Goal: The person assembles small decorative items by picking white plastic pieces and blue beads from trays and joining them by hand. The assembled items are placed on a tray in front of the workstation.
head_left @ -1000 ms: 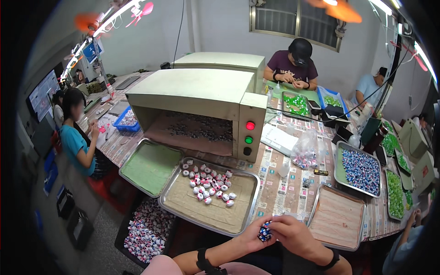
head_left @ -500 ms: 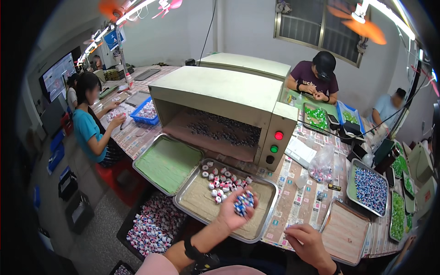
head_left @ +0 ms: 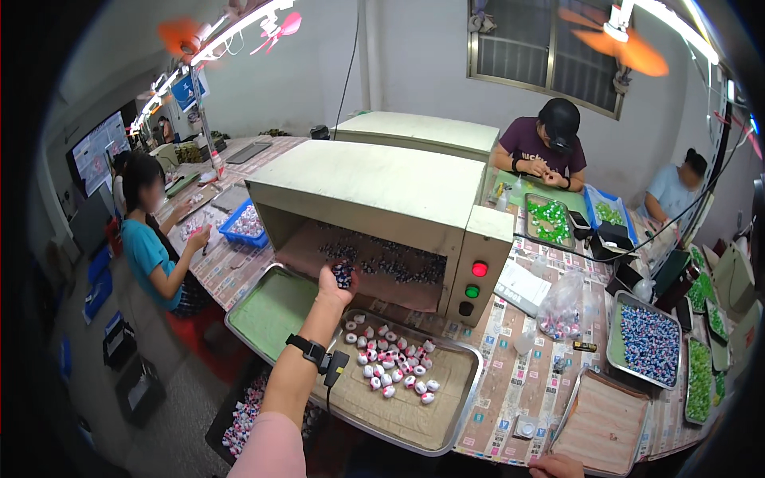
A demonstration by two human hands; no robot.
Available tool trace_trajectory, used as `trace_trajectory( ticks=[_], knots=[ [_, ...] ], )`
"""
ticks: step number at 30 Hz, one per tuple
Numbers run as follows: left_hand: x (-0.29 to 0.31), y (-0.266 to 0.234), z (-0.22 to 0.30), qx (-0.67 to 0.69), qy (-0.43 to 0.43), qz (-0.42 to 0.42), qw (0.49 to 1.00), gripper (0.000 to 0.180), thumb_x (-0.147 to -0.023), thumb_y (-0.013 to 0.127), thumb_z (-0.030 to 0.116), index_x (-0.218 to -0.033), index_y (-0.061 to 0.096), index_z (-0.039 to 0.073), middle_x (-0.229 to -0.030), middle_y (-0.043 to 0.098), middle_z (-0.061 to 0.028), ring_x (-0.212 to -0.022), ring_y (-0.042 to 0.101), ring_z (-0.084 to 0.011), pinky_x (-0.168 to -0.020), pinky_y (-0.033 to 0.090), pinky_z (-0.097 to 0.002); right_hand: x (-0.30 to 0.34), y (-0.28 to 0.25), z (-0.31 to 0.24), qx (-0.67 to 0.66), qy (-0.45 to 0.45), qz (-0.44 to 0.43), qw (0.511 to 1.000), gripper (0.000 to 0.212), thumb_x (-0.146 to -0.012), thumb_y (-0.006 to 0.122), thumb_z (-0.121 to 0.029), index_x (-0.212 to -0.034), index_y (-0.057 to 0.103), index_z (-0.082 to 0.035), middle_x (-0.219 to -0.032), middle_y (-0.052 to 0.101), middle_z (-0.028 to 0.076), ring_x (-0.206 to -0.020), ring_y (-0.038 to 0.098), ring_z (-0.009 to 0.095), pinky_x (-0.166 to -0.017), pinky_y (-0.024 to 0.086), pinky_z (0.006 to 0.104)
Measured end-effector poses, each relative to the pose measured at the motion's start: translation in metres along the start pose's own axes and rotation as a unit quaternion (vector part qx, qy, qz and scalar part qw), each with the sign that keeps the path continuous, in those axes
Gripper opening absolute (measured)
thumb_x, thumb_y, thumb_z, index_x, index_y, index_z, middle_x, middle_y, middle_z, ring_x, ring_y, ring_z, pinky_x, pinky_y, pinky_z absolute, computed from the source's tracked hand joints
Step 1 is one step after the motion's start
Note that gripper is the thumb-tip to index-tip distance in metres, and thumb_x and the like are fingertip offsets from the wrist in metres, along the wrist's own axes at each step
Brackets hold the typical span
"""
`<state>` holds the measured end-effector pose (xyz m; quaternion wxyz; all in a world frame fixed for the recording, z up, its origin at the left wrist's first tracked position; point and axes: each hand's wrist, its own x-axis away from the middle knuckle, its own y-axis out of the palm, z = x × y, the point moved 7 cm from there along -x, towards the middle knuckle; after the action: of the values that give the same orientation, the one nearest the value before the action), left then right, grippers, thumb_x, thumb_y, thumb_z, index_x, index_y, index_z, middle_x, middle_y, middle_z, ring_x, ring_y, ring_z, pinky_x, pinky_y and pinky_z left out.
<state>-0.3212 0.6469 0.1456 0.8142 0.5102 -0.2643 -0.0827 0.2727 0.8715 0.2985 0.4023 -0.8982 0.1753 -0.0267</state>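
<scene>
My left hand reaches to the open front of a cream-coloured box machine, fingers curled round a handful of small blue-and-white pieces. Inside the machine, many similar small dark-looking pieces lie on a pinkish sheet. Under and beside my left forearm is a metal tray with a beige lining, holding several white-and-pink rounded pieces. At the lower edge, my right hand shows only in part, beside the corner of a pink-lined tray; its fingers are mostly out of sight.
A green-lined tray sits left of the beige one, above a dark bin of pieces. Rightward are a small white square object, a plastic bag and a tray of blue pieces. Other people work at left and behind the machine.
My left hand has moved from over the beige tray, up and left to the machine's opening, still holding the pieces. My right hand has dropped toward the lower edge.
</scene>
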Motion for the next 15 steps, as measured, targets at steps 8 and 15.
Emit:
trace_trajectory(
  ticks=[8,15],
  knots=[
    [-0.049,0.017,0.007,0.000,0.085,0.117,0.989,0.038,-0.094,0.052,0.041,-0.115,0.057,0.010,-0.100,0.061,-0.0089,-0.083,0.060,-0.0225,-0.056,0.054,-0.0328,-0.001,-0.003,0.010,0.014,0.057,0.034,0.998,0.014,-0.084,0.068,-0.008,-0.095,0.069,0.001,-0.089,0.068,0.019,-0.081,0.065,0.036,-0.072,0.051,0.0399],
    [-0.097,0.009,0.008,-0.011,0.067,0.106,0.992,0.038,-0.094,0.052,0.041,-0.115,0.057,0.010,-0.100,0.060,-0.0088,-0.083,0.060,-0.0222,-0.056,0.054,-0.0325,-0.007,-0.001,0.017,0.029,0.094,0.045,0.994,0.012,-0.084,0.067,-0.006,-0.094,0.070,0.000,-0.088,0.068,0.018,-0.081,0.065,0.035,-0.072,0.051,0.0393]
  ],
)
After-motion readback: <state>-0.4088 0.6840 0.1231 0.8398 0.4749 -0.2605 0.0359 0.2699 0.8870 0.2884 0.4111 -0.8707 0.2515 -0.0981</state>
